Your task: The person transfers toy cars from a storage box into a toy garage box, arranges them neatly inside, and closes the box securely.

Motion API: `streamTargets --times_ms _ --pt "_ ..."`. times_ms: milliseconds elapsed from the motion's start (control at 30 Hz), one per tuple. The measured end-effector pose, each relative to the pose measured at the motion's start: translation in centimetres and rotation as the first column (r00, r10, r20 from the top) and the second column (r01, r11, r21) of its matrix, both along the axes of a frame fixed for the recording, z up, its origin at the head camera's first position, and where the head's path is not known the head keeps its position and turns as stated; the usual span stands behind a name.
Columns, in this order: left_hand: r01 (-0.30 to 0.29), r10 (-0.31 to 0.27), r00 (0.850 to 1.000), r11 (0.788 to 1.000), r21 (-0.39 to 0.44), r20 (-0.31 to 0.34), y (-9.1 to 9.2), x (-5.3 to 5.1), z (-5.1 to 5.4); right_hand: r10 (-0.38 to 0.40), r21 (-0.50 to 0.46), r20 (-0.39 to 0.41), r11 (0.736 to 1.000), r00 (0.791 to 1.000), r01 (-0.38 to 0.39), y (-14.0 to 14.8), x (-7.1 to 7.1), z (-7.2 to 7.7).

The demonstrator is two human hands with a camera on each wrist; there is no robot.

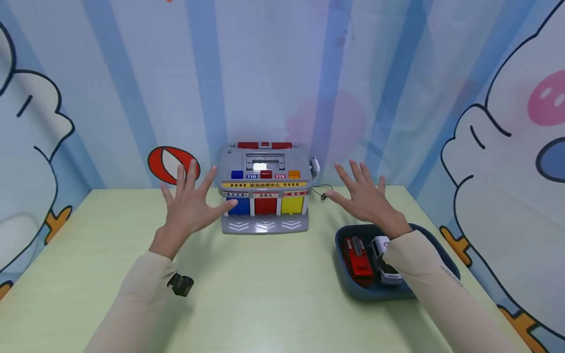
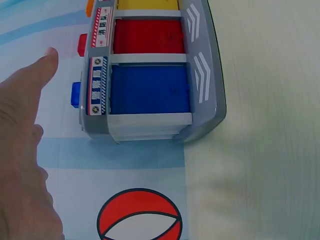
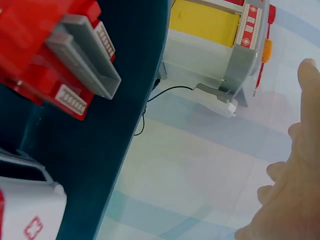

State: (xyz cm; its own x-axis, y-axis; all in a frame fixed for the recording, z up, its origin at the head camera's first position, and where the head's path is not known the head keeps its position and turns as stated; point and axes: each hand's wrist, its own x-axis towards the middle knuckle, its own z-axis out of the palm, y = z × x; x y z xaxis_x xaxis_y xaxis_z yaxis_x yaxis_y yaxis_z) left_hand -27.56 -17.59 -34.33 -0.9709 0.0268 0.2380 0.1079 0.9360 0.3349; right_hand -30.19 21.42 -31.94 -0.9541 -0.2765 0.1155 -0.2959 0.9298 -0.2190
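A grey toy garage (image 1: 265, 189) stands at the back of the table, with a blue door (image 2: 150, 89), a red door (image 2: 148, 36) and a yellow door (image 1: 292, 205) along its front. My left hand (image 1: 190, 206) is spread in the air at its left front, fingers straight and holding nothing. On the other side my right hand (image 1: 368, 198) hovers with fingers spread, above the far edge of a dark blue bin (image 1: 375, 294). Inside the bin lie a red toy fire truck (image 1: 359, 260) and a white toy ambulance (image 3: 32, 210), the latter partly covered by my right forearm in the head view.
A white handset (image 3: 215, 102) hangs on the garage's right side, its thin black cord (image 1: 324, 191) trailing onto the table. The pale green table (image 1: 265, 304) meets a blue striped cloth backdrop (image 1: 273, 73) with cartoon figures. A black wrist camera (image 1: 181, 284) sits on the left sleeve.
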Motion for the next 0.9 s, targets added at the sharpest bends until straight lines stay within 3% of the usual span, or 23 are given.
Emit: streamTargets --times_ms 267,600,900 --pt "0.063 -0.065 0.997 0.997 0.038 0.048 -0.3 -2.3 -0.3 0.061 0.017 0.002 0.998 0.998 -0.061 -1.7 -2.1 -0.3" --pt "0.114 -0.115 0.99 0.993 0.023 0.079 -0.5 -5.2 0.3 0.106 0.052 0.025 0.993 0.994 -0.107 -3.8 -3.9 -0.6" --pt "0.186 -0.183 0.982 0.979 -0.079 0.042 0.1 -6.9 0.4 0.113 0.078 0.04 0.99 0.993 -0.116 -5.4 -4.8 -1.3"
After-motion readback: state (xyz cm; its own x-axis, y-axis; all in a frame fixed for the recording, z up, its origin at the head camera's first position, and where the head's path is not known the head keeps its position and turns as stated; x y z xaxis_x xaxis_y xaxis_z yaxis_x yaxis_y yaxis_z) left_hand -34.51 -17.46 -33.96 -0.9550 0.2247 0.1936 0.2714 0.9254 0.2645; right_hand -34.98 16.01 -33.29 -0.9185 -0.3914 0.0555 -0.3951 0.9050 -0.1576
